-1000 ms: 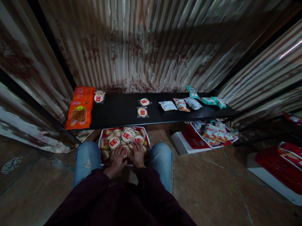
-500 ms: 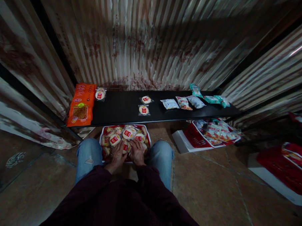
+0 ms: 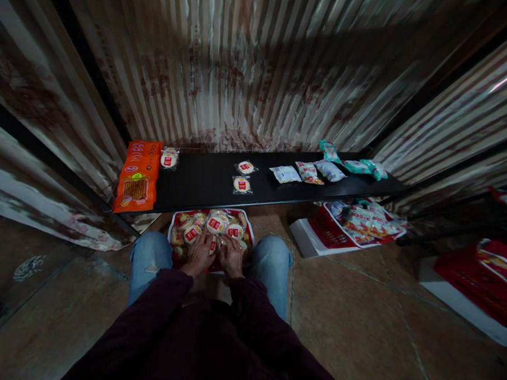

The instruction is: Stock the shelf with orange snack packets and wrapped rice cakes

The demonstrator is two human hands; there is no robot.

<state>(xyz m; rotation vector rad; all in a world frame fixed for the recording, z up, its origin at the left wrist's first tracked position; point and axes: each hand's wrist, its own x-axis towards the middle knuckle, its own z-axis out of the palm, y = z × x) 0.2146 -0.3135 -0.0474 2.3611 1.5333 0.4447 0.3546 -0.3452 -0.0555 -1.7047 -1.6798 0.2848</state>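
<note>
Both hands were down in a red basket with a white rim point(image 3: 252, 235), parked between two knees in ripped jeans point(image 3: 150, 258). The basket was piled with round, pale snacks in clear wrappers point(image 3: 214, 225), red labels showing on several of them. The left hand point(image 3: 199, 256) lay over the near left part of the pile, and the right hand point(image 3: 232, 257) was just beside it, fingers bent over the wrappers. One labelled snack peeked out between the two. As for the grip, honestly couldn't tell with either hand: the fingers and palms hid whether anything was pinched or they were just touching the pile. Dark purple sleeves point(image 3: 167, 295) came down to both wrists.

Right behind the basket was a low black shelf point(image 3: 199, 182). At its left end lay some orange bags point(image 3: 137, 176), with a matching round snack point(image 3: 169, 159) right next to them. Two more sat near the middle, a back one point(image 3: 246, 167) and a front one point(image 3: 242, 184). Further right came a whitish packet point(image 3: 285, 174), a red-and-white packet point(image 3: 309, 173), a pale bluish packet point(image 3: 330, 171) and some teal packets point(image 3: 356, 167).

Off to the right, partly under the shelf, a second red basket point(image 3: 325, 229) full of packets sat tilted on a white base point(image 3: 304, 238).
</note>
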